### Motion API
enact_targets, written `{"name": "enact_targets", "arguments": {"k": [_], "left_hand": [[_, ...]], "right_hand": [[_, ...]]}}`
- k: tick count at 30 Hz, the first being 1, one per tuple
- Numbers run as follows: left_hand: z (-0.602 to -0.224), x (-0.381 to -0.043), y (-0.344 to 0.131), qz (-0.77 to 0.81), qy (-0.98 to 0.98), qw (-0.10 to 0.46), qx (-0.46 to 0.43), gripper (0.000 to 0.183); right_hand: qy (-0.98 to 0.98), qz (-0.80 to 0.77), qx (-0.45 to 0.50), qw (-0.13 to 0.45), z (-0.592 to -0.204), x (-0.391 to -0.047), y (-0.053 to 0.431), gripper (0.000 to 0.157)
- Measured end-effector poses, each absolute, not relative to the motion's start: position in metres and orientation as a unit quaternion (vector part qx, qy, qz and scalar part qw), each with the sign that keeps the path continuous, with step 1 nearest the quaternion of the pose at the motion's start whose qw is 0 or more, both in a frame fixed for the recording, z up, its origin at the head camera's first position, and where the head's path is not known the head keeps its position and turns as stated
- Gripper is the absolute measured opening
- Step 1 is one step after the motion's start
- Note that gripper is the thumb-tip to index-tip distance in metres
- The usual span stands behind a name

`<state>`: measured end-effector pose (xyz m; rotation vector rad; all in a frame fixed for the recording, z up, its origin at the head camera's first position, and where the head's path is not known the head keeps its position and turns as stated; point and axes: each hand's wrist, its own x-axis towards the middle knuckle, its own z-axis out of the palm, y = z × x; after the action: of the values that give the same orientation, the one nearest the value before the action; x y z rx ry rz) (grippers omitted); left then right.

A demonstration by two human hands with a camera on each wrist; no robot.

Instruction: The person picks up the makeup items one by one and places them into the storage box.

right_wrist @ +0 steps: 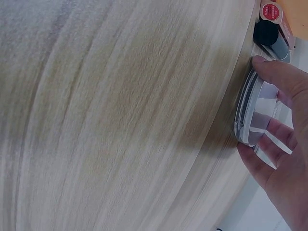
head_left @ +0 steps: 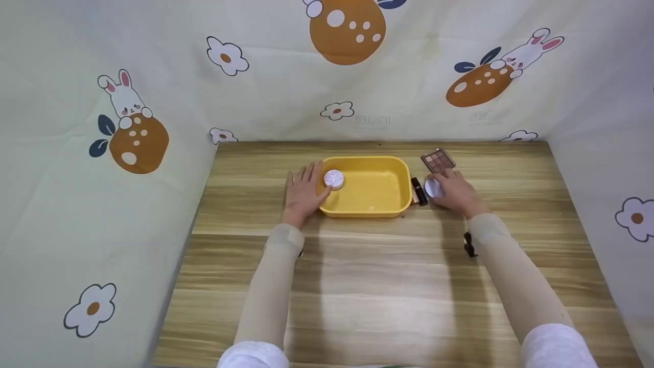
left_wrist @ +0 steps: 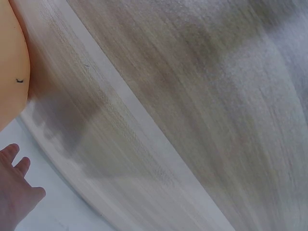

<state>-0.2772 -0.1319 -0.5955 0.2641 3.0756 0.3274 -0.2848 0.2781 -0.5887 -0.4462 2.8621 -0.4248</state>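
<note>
My right hand [head_left: 456,193] grips a round silver-edged compact [right_wrist: 249,110] by its rim, thumb on one side and fingers on the other. In the head view the compact's pale face shows beside the fingertips, right of the yellow tray [head_left: 365,213]. My left hand [head_left: 304,194] rests at the tray's left rim with its fingers spread and straight. Its thumb reaches over the rim, close to a white round case [head_left: 334,179] with a star-like pattern, which lies inside the tray at the left.
Between tray and compact lie a black lipstick tube [head_left: 419,191] and a small box with a red label [right_wrist: 271,11]. An eyeshadow palette [head_left: 438,160] lies just beyond my right hand. Patterned cloth [head_left: 276,102] walls the wooden table [head_left: 378,286] at the back and sides.
</note>
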Motion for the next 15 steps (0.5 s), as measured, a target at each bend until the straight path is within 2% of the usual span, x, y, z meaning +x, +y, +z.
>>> {"name": "enact_targets", "arguments": {"k": [15], "left_hand": [[-0.5953,-0.2765,-0.1310,0.104,0.991,0.023,0.082,0.074]], "right_hand": [[0.973,-0.147,-0.142,0.108,-0.5887,-0.2850,0.2779,0.065]]}}
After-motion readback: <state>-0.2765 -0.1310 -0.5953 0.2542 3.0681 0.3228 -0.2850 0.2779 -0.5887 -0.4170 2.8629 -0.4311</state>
